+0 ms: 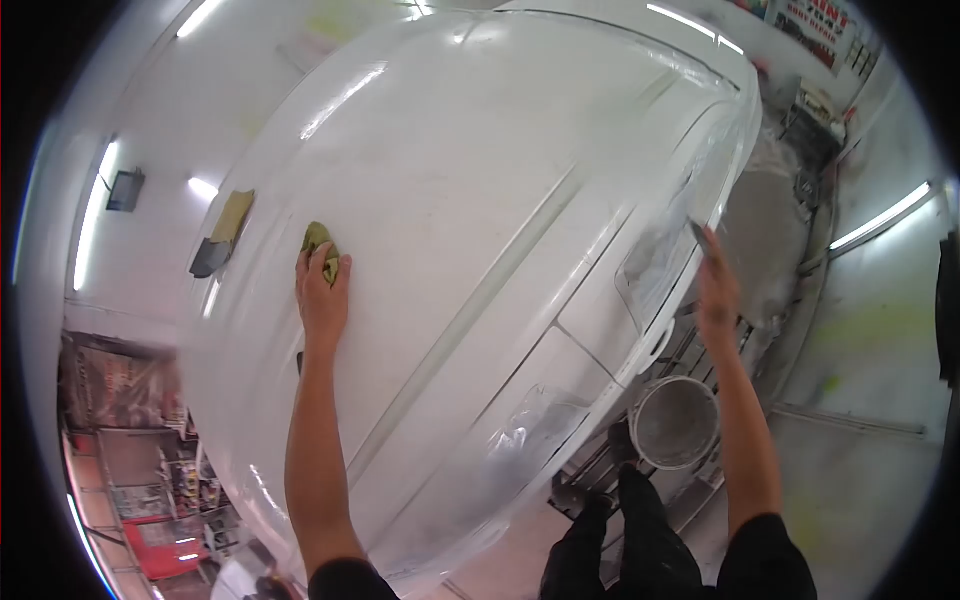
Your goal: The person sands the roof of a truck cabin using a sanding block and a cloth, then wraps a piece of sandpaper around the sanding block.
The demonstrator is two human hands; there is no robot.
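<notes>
A large white car body [450, 200] lies in front of me, its surface whitish and wet-looking in places. My left hand [322, 285] rests on the panel, fingers closed around a crumpled olive-green cloth [317, 236]. Close to the car's right edge, my right hand [718, 295] is smeared by motion. From its fingers sticks a thin dark grey piece [697, 232], perhaps sandpaper; its exact kind is unclear. To the left, a tan and dark grey folded piece [226, 235] lies on the bodywork.
Clear plastic film [535, 425] covers parts of the car. A round bucket [676, 424] stands on a slatted metal stand beside my legs. Shelves with cluttered items [165, 470] are at lower left. A wall with a light tube [880, 216] runs along the right.
</notes>
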